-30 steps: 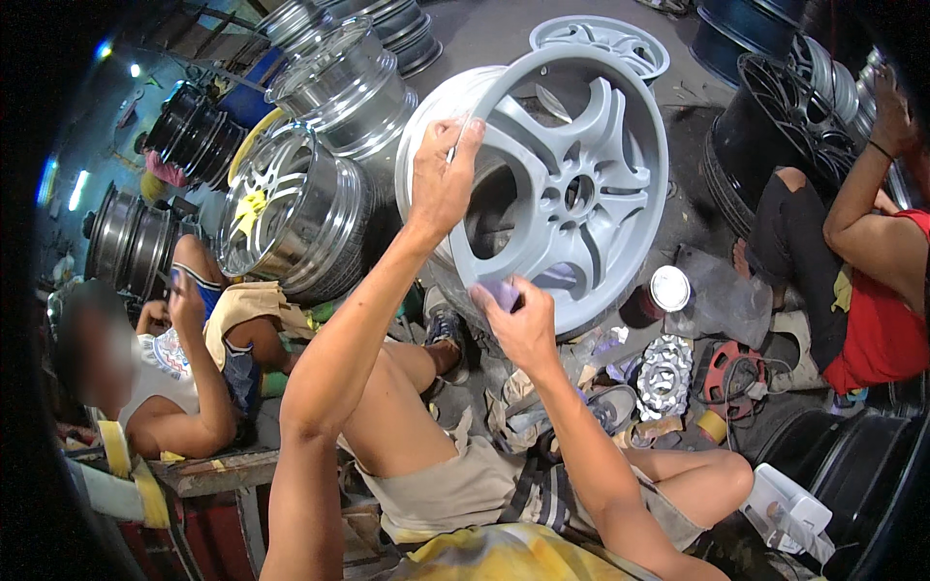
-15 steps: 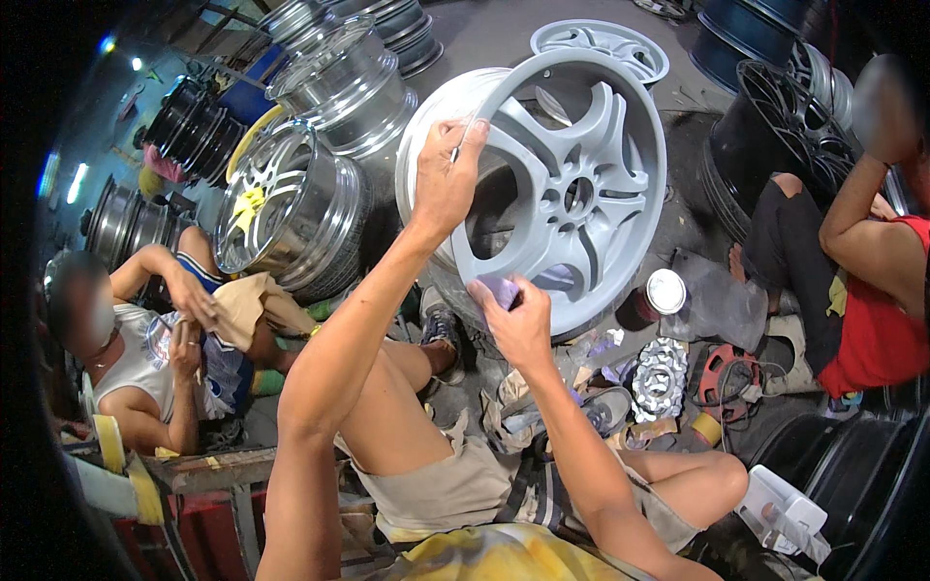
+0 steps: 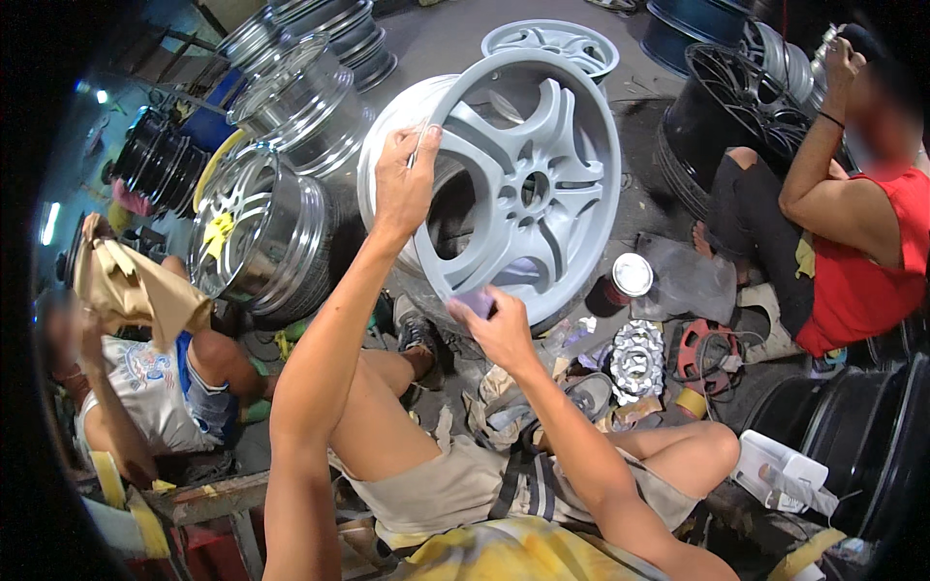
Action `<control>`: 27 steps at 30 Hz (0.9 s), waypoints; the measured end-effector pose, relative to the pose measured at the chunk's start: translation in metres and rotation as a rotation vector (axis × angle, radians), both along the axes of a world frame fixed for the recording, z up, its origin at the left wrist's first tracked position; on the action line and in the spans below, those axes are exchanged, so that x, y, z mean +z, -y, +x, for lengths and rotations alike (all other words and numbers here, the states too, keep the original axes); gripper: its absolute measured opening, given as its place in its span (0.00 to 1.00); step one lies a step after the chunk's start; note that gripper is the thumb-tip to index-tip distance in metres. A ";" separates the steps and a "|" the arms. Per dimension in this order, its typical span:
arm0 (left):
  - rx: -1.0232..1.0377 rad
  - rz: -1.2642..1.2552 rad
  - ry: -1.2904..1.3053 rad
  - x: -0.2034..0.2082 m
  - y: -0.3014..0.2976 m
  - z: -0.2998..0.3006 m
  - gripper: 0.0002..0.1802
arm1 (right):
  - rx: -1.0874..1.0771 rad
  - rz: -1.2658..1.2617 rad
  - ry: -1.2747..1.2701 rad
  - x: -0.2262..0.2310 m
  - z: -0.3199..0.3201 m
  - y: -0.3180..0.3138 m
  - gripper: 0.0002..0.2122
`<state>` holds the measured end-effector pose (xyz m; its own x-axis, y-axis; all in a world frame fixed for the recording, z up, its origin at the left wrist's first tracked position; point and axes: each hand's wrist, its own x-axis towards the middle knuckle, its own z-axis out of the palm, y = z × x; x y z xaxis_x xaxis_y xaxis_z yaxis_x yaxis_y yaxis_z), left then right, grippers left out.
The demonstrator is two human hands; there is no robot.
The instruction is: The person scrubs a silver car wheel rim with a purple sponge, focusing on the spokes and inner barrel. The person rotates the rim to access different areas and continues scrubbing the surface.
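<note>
A grey alloy wheel [image 3: 585, 176] with split spokes stands tilted up in front of me. My left hand [image 3: 403, 184] is closed round its left edge, thumb on the front lip. Low on the same lip, my right hand [image 3: 502, 329] pinches a folded purple piece of sandpaper [image 3: 471, 302] against the metal. Part of the sandpaper is hidden by my fingers. Through the lower spoke gap, another purple patch shows inside the barrel.
Polished wheels [image 3: 291, 107] are stacked at the back left; a second grey wheel [image 3: 552, 44] lies behind. To the right are a paint can [image 3: 632, 276], a silver cog-shaped part [image 3: 637, 361] and a seated person in red [image 3: 862, 252]. Another person sits left, holding brown cloth or paper [image 3: 140, 286].
The view has shifted, so the wheel and my hands appear farther left. My grips look the same. The left person has raised the brown sheet; the right person has lifted an arm.
</note>
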<state>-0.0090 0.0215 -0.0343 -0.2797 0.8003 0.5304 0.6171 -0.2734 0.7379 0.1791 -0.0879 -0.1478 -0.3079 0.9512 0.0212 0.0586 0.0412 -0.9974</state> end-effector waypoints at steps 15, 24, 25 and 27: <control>-0.116 -0.747 -0.455 -0.032 0.135 0.015 0.36 | -0.520 0.177 0.337 -0.147 0.080 -0.132 0.17; -0.211 -0.605 -0.176 -0.051 0.124 0.018 0.31 | -0.496 -0.182 0.277 -0.136 0.069 -0.125 0.31; -0.178 -0.603 -0.223 -0.036 0.121 0.016 0.31 | -0.487 -0.289 0.318 -0.121 0.066 -0.114 0.31; -0.010 -0.466 -0.330 0.003 0.100 0.008 0.34 | -0.516 -0.359 0.260 -0.105 0.054 -0.084 0.30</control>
<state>-0.0007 -0.0786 -0.0308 -0.1503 0.9723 0.1790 0.8347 0.0278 0.5501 0.2327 -0.0038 -0.2527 0.2349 0.9121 -0.3361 0.2220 -0.3870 -0.8949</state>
